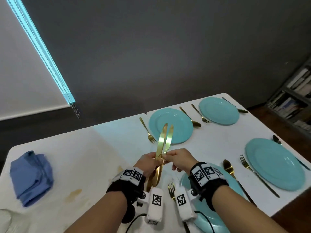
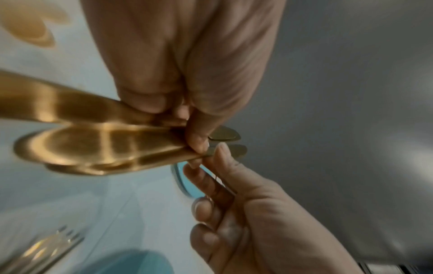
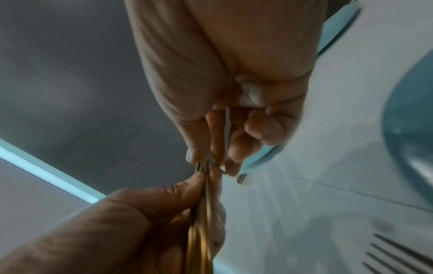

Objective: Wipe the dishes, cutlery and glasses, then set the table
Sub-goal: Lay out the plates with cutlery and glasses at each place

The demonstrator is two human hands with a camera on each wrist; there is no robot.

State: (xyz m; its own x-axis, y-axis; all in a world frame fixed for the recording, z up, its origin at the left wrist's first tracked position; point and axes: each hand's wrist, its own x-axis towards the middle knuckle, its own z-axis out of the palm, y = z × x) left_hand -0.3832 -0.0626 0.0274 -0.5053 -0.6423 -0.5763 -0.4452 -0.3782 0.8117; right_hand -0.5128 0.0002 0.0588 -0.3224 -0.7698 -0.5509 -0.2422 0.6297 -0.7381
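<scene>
Gold knives [image 1: 162, 142] pinched by left hand [image 1: 149, 161], right hand [image 1: 179, 159] | blue cloth [image 1: 31, 177] left | teal plates [image 1: 170, 126] beyond

bare forearms, black wrist straps [image 1: 127, 187], checkered white tags, cables

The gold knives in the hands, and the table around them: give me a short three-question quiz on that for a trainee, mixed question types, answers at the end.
1. True or false: the left hand and right hand both pinch the gold knives above the table.
2. How many teal plates are visible? A) two B) four C) six
3. Fill in: the folded blue cloth lies on the person's ____ side of the table.

Key
1. True; the blades point up and away.
2. B; the nearest plate is partly hidden by the right wrist.
3. Left.
</scene>
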